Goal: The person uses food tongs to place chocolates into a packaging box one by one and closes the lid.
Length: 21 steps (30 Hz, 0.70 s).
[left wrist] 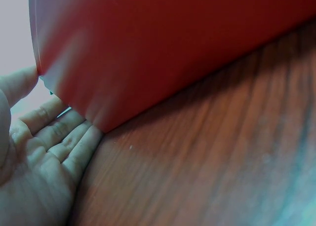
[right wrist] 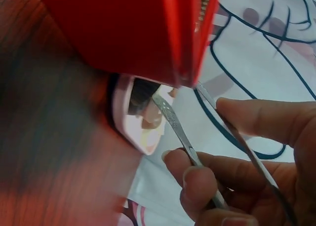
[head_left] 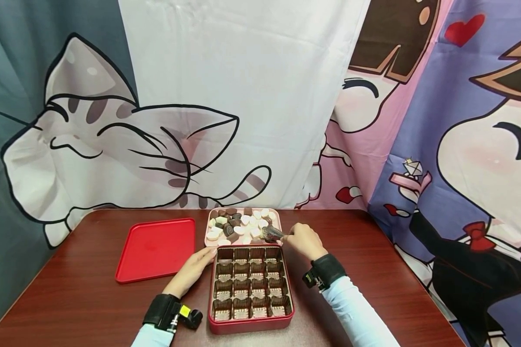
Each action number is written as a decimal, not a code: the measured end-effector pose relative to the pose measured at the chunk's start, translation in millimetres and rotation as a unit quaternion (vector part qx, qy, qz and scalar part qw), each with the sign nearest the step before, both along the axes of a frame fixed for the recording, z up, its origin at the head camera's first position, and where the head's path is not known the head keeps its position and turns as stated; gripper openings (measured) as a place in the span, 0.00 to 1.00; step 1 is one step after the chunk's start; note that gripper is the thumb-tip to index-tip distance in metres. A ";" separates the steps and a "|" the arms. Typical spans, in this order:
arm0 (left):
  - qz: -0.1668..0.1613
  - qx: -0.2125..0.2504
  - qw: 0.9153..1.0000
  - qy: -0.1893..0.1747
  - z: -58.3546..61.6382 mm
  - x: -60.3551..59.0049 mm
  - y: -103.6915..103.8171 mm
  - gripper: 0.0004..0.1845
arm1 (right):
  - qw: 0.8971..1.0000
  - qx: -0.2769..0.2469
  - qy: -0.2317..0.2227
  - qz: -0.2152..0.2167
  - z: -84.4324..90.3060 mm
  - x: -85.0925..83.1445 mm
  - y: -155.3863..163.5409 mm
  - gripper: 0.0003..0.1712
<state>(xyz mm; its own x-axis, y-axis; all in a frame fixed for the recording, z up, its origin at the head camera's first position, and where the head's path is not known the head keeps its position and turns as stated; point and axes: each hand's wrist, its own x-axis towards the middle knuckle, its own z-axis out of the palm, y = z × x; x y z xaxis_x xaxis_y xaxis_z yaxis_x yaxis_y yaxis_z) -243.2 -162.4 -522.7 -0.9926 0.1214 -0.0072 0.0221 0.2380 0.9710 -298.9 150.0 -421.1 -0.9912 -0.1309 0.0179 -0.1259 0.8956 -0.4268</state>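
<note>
right wrist view is mostly blocked: the red box (right wrist: 133,33) fills the upper left of the frame, blurred, so its compartments can't be seen there, and only a slice of the pink tray (right wrist: 129,118) peeks out under it at centre left. chocolates in that slice are too smeared to count. left wrist view is nearly all red box wall (left wrist: 163,43) and table (left wrist: 207,162); left hand (left wrist: 42,157) is cut off at the lower left edge.

in the head view the tongs (head_left: 272,234) are small and their tips are hard to make out against the chocolates (head_left: 239,225); can't tell if they hold a piece.

right hand (head_left: 303,240), centre right of the frame, pinches the tongs, fingers curled round both metal arms (right wrist: 185,137); tong tips reach over the lower right corner of the pink tray (head_left: 279,219), just above the red box's top right corner (head_left: 282,250).

left hand (head_left: 192,270) lies flat, fingers straight and together, pressed against the box's left wall near its upper corner. red lid (head_left: 156,248) sits on the table left of the box, just beside that hand.
</note>
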 end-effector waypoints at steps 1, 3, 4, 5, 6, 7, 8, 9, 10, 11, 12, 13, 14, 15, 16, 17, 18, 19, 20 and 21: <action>0.000 -0.002 1.000 0.000 0.1 0.2 0.2 0.26 | 1.000 0.006 0.003 -0.001 -1.8 -0.3 -0.6 0.18; -0.002 -0.005 1.000 0.004 0.4 0.7 0.3 0.26 | 1.000 0.012 0.010 0.001 -5.2 -0.6 -2.6 0.20; -0.004 -0.004 1.000 0.005 0.8 1.0 0.5 0.25 | 1.000 0.015 0.013 0.001 -6.4 -0.9 -4.3 0.21; -0.005 -0.004 1.000 0.007 1.0 1.3 0.6 0.25 | 1.000 0.018 0.018 0.002 -7.9 -1.3 -5.9 0.21; -0.007 -0.003 1.000 0.009 1.3 1.6 0.8 0.25 | 0.999 0.022 0.025 0.004 -9.0 -1.6 -7.7 0.21; -0.008 -0.003 1.000 0.011 1.7 1.8 0.6 0.24 | 0.999 0.030 0.033 0.007 -9.8 -2.2 -10.1 0.20; -0.009 -0.001 1.000 0.013 1.9 1.7 0.5 0.24 | 0.998 0.036 0.040 0.011 -10.5 -2.9 -12.3 0.20; -0.010 -0.001 1.000 0.013 2.1 1.9 0.5 0.24 | 0.998 0.048 0.048 0.015 -11.1 -3.5 -14.8 0.20; -0.008 0.000 1.000 0.011 2.0 1.8 0.4 0.24 | 0.997 0.060 0.055 0.018 -11.6 -4.0 -17.3 0.19; -0.008 -0.001 1.000 0.011 1.7 1.8 0.3 0.24 | 0.995 0.071 0.064 0.023 -12.6 -4.9 -19.7 0.19; -0.007 0.000 1.000 0.011 1.6 2.0 0.3 0.24 | 0.994 0.083 0.071 0.026 -13.5 -5.6 -22.0 0.19; -0.005 -0.001 1.000 0.011 1.5 2.1 0.4 0.24 | 0.992 0.095 0.076 0.029 -14.6 -6.6 -23.9 0.18; -0.006 0.000 1.000 0.010 1.5 2.2 0.4 0.24 | 0.991 0.103 0.078 0.030 -15.7 -7.4 -25.6 0.18; -0.006 -0.001 1.000 0.010 1.6 2.5 0.5 0.24 | 0.990 0.112 0.082 0.029 -16.6 -8.2 -27.2 0.18; -0.006 -0.003 1.000 0.012 1.7 2.6 0.5 0.24 | 0.989 0.115 0.084 0.029 -17.7 -9.2 -28.2 0.18; -0.006 -0.005 1.000 0.014 2.1 3.0 0.4 0.24 | 0.989 0.117 0.085 0.028 -18.5 -10.2 -28.9 0.17; -0.006 -0.006 1.000 0.014 2.4 3.3 0.1 0.24 | 0.989 0.117 0.084 0.027 -18.9 -11.0 -29.4 0.17; -0.006 -0.006 1.000 0.014 2.1 3.0 0.5 0.24 | 0.990 0.116 0.082 0.025 -19.4 -11.5 -29.0 0.16; -0.007 -0.007 1.000 0.013 1.7 2.7 0.6 0.25 | 0.990 0.113 0.081 0.024 -19.8 -12.0 -28.5 0.16; -0.005 -0.008 1.000 0.013 1.3 2.2 0.9 0.25 | 0.990 0.111 0.081 0.024 -20.4 -12.3 -27.8 0.16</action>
<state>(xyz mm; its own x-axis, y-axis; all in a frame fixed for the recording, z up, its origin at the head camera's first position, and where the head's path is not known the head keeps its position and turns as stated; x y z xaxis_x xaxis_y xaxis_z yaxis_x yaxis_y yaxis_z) -241.0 -161.5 -521.4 -0.9911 0.1319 0.0165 0.0496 0.2522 0.9664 -311.2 122.1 -441.5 -0.9702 -0.1961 0.1425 -0.2213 0.9566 -0.1899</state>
